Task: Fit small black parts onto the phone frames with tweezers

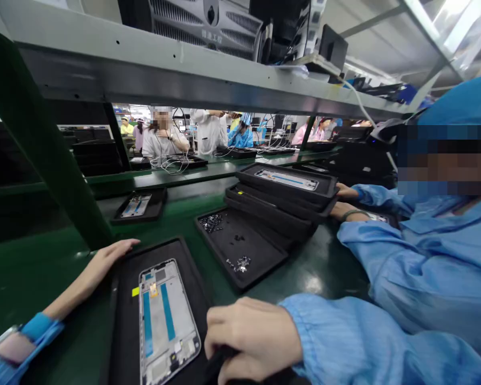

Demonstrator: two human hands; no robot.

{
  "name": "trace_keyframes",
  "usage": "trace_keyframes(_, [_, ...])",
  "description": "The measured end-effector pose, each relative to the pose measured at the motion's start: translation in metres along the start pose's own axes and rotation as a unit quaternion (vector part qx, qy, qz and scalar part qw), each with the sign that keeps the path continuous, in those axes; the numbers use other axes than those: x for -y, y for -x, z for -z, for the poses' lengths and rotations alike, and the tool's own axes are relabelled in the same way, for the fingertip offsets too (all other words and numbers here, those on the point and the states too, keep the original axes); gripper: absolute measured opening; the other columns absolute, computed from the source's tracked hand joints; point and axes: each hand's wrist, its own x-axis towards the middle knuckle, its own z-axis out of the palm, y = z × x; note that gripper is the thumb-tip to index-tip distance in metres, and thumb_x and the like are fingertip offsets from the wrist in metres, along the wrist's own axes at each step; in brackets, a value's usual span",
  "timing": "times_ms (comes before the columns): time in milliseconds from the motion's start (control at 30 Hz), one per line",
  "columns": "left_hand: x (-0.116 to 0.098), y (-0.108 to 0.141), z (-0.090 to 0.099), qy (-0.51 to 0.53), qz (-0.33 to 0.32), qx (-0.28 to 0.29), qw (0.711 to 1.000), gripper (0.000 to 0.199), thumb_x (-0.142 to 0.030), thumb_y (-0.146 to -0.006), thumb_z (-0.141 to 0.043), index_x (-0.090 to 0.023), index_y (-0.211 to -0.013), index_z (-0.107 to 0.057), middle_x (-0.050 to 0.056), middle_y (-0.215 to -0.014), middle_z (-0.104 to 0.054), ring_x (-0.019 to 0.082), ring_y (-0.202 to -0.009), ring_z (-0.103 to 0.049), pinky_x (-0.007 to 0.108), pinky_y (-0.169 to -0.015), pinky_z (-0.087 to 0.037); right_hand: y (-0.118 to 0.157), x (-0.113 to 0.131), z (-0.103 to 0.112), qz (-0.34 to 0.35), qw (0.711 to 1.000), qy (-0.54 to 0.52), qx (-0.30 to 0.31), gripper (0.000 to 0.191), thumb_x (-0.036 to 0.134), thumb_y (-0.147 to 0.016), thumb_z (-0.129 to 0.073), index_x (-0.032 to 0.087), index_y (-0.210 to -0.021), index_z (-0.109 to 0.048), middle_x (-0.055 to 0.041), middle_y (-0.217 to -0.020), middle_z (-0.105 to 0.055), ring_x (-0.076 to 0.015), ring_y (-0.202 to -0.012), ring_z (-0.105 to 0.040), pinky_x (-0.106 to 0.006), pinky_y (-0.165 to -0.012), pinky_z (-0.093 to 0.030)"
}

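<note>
A black foam tray (pixel 124 321) lies in front of me on the green bench. Inside it rests a silver phone frame (pixel 156 321) with two blue strips, and a small yellow tab stands out at its left side. At the tray's far left corner, my left hand (pixel 108 262) touches the rim with its fingers stretched out. My right hand (pixel 252 337) is closed at the near right side, its fingers curled round a black edge that appears to be the tray's. The underside of that grip is hidden.
A black tray of small loose parts (pixel 260 267) sits beyond my right hand, against stacked trays (pixel 280 208). Another phone-frame tray (pixel 154 206) lies at the back left. A green post (pixel 52 144) rises on the left, a shelf (pixel 184 80) overhangs, and a co-worker's sleeve (pixel 401 256) is close on the right.
</note>
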Motion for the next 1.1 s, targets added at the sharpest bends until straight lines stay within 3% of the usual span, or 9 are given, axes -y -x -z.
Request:
trace_keyframes(100, [-0.017,0.01,-0.002,-0.03,-0.002,0.053,0.998,0.055,-0.063,-0.067,-0.054,-0.017,-0.095,-0.067,0.007,-0.098,-0.07,0.027,-0.092,-0.064,0.033,-0.081,-0.051,-0.002,-0.039,0.025,-0.018,0.991,-0.066,-0.113,0.014,0.027,-0.075,-0.064,0.017,-0.084,-0.064,-0.002,-0.079,-0.064,-0.0114,-0.07,-0.061,-0.018,-0.06,-0.044])
trace_keyframes(200, [-0.03,0.01,-0.013,-0.066,-0.004,0.036,0.997,0.048,-0.057,-0.065,-0.049,-0.017,-0.084,-0.067,0.009,-0.088,-0.07,0.028,-0.085,-0.064,0.037,-0.079,-0.05,-0.014,-0.096,0.054,-0.169,0.963,-0.067,-0.196,0.009,0.022,-0.077,-0.061,0.015,-0.077,-0.066,-0.0016,-0.074,-0.066,-0.0111,-0.066,-0.062,-0.019,-0.062,-0.045])
trace_keyframes(267, [-0.035,0.009,-0.024,-0.07,-0.008,0.019,0.997,0.043,-0.053,-0.068,-0.045,-0.018,-0.081,-0.066,0.009,-0.086,-0.07,0.027,-0.084,-0.064,0.037,-0.078,-0.05,-0.024,-0.132,0.062,-0.256,0.945,-0.06,-0.196,0.009,0.018,-0.076,-0.059,0.013,-0.076,-0.067,-0.0012,-0.067,-0.066,-0.0097,-0.053,-0.06,-0.018,-0.055,-0.045])
trace_keyframes(400, [-0.037,0.012,-0.042,-0.068,-0.011,0.005,0.998,0.037,-0.048,-0.072,-0.046,-0.019,-0.083,-0.065,0.008,-0.089,-0.069,0.026,-0.087,-0.062,0.037,-0.08,-0.048,-0.04,-0.173,0.052,-0.304,0.935,-0.048,-0.178,0.01,0.011,-0.075,-0.057,0.01,-0.072,-0.067,0.0005,-0.051,-0.061,-0.0094,-0.043,-0.059,-0.016,-0.05,-0.045])
trace_keyframes(667, [-0.037,0.016,-0.044,-0.051,-0.031,0.032,0.998,0.038,-0.047,-0.079,-0.043,-0.02,-0.091,-0.066,0.006,-0.09,-0.068,0.024,-0.087,-0.061,0.034,-0.079,-0.046,-0.034,-0.187,0.029,-0.337,0.929,0.012,-0.156,0.015,0.022,-0.08,-0.058,0.012,-0.077,-0.068,-0.0013,-0.054,-0.063,-0.0105,-0.048,-0.062,-0.017,-0.058,-0.047])
trace_keyframes(767, [-0.038,0.016,-0.044,-0.047,-0.032,0.042,0.997,0.039,-0.048,-0.079,-0.044,-0.02,-0.093,-0.067,0.006,-0.091,-0.068,0.024,-0.087,-0.061,0.033,-0.079,-0.046,-0.033,-0.188,0.028,-0.34,0.929,0.047,-0.142,0.019,0.028,-0.081,-0.057,0.013,-0.079,-0.068,-0.0036,-0.062,-0.066,-0.0134,-0.059,-0.065,-0.02,-0.064,-0.047])
trace_keyframes(900, [-0.042,0.017,-0.043,-0.043,-0.023,0.039,0.998,0.042,-0.052,-0.076,-0.046,-0.02,-0.09,-0.068,0.006,-0.091,-0.068,0.025,-0.088,-0.062,0.034,-0.08,-0.047,-0.036,-0.181,0.032,-0.337,0.928,0.1,-0.121,0.017,0.027,-0.08,-0.058,0.016,-0.085,-0.069,-0.0087,-0.085,-0.068,-0.0207,-0.086,-0.065,-0.024,-0.072,-0.045])
trace_keyframes(1100, [-0.046,0.017,-0.041,-0.035,-0.007,0.047,0.998,0.046,-0.055,-0.074,-0.045,-0.019,-0.092,-0.067,0.007,-0.093,-0.069,0.026,-0.089,-0.061,0.035,-0.08,-0.047,-0.041,-0.175,0.039,-0.322,0.932,0.151,-0.064,0.015,0.022,-0.079,-0.057,0.017,-0.087,-0.069,-0.0091,-0.087,-0.067,-0.0222,-0.085,-0.064,-0.025,-0.069,-0.044])
